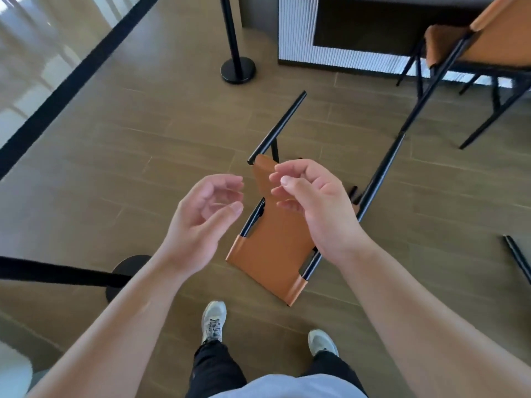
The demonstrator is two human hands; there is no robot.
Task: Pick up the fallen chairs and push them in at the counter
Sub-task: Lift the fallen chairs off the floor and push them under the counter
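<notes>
A fallen chair (pixel 273 254) with an orange leather back and black metal legs lies flat on the wooden floor just ahead of my feet, its legs pointing toward the counter (pixel 298 33). My left hand (pixel 201 222) and my right hand (pixel 313 208) hover in the air above it, both empty, with fingers loosely curled. My right hand hides part of the chair's seat. A second orange chair (pixel 494 44) stands upright at the counter at the top right.
A black stanchion post with a round base (pixel 238 69) stands near the counter's left corner. Another stanchion base (pixel 126 277) and its black belt sit at my left. A black bar (pixel 517 258) lies at the right edge. A glass wall runs along the upper left.
</notes>
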